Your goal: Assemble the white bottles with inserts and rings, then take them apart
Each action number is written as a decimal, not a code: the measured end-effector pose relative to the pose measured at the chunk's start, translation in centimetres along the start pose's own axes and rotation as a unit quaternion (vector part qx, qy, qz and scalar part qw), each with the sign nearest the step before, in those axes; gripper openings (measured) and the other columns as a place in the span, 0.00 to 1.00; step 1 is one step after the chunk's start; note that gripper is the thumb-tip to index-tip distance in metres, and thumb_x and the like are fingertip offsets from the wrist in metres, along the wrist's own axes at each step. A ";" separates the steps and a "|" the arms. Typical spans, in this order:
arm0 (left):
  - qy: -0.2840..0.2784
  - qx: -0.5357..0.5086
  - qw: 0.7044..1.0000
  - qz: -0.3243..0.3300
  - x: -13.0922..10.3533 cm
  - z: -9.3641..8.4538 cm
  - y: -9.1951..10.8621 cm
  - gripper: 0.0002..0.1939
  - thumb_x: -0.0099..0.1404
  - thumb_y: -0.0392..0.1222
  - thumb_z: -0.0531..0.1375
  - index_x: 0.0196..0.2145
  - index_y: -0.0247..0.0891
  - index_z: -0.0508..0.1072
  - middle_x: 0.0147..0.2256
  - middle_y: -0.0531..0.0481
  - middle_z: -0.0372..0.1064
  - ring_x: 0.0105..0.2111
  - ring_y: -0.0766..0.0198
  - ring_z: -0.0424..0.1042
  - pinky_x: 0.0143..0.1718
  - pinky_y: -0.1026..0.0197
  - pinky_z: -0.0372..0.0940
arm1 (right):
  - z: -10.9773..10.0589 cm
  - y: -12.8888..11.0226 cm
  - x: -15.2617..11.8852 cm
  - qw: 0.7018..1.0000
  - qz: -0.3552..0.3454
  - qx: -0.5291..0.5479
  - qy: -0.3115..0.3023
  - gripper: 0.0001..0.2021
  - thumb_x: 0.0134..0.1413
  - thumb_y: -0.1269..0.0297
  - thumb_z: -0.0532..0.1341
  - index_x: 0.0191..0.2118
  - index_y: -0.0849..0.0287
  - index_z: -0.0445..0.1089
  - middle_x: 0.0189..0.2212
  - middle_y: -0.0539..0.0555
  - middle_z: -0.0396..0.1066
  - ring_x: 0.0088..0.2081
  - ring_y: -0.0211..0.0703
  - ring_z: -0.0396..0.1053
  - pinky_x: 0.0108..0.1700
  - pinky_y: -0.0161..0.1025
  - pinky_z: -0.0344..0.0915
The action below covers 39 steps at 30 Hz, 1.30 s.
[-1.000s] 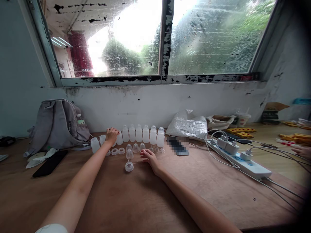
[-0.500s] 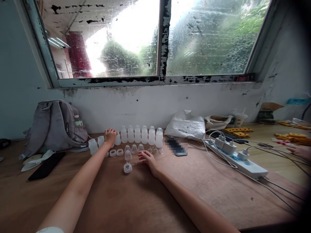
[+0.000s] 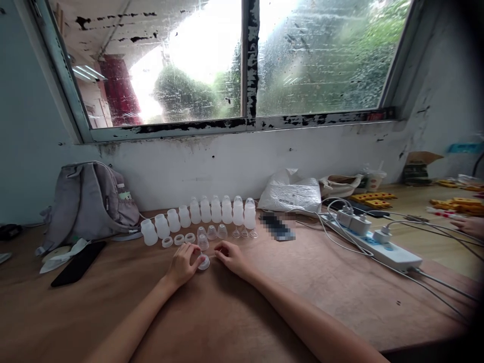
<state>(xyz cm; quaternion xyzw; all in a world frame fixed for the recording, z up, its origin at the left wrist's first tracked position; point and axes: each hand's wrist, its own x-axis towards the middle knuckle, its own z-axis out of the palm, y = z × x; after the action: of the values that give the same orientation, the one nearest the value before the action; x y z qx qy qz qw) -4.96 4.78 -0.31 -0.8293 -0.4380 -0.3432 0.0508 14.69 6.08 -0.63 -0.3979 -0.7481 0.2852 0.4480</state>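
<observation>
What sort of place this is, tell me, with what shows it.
Likely a shared workroom or small workshop: frosted bottles stand lined up behind loose rings on a worktop, and at the far right yellow parts lie near another person's hand.

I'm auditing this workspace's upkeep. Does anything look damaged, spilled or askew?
The window frame looks worn: black patches break up its pale surface. The row of bottles curves nearer the camera at its left end. No spill shows on the table.

window (image 3: 204,65) backlit, panes blown white | tabletop (image 3: 227,312) dimmer, soft shadows under hands (image 3: 183,263) | right edge dark, blurred
</observation>
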 end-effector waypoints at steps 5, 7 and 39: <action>-0.058 0.065 0.996 0.030 -0.3 -0.3 0.0 0.14 0.57 0.51 0.54 0.33 0.38 0.67 0.32 0.48 0.65 0.35 0.58 0.63 0.36 0.57 0.59 | 1.4 -1.6 -1.4 0.965 -0.131 -0.226 -0.026 0.06 0.51 0.70 0.52 0.33 0.60 0.65 0.31 0.54 0.68 0.34 0.40 0.64 0.37 0.35 0.57; -0.064 0.087 0.992 0.061 -0.2 -0.2 -0.1 0.13 0.58 0.49 0.53 0.33 0.37 0.67 0.33 0.47 0.66 0.35 0.58 0.63 0.36 0.56 0.58 | 1.8 -2.3 -1.9 0.956 -0.123 -0.265 -0.027 0.06 0.53 0.66 0.51 0.35 0.59 0.63 0.29 0.53 0.68 0.32 0.39 0.65 0.34 0.33 0.56; -0.052 0.035 0.982 0.179 -0.3 0.2 0.7 0.20 0.57 0.52 0.55 0.42 0.35 0.64 0.39 0.43 0.66 0.39 0.57 0.64 0.41 0.54 0.60 | 1.3 -2.8 -1.4 0.945 -0.014 -0.303 -0.124 0.10 0.53 0.60 0.50 0.30 0.59 0.64 0.23 0.50 0.68 0.24 0.35 0.62 0.25 0.30 0.46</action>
<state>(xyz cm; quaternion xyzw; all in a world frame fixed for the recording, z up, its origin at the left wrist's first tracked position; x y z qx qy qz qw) -4.40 4.21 -0.54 -0.9086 -0.2968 -0.2693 0.1176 12.96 3.37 0.41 -0.4654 -0.8545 0.0860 0.2138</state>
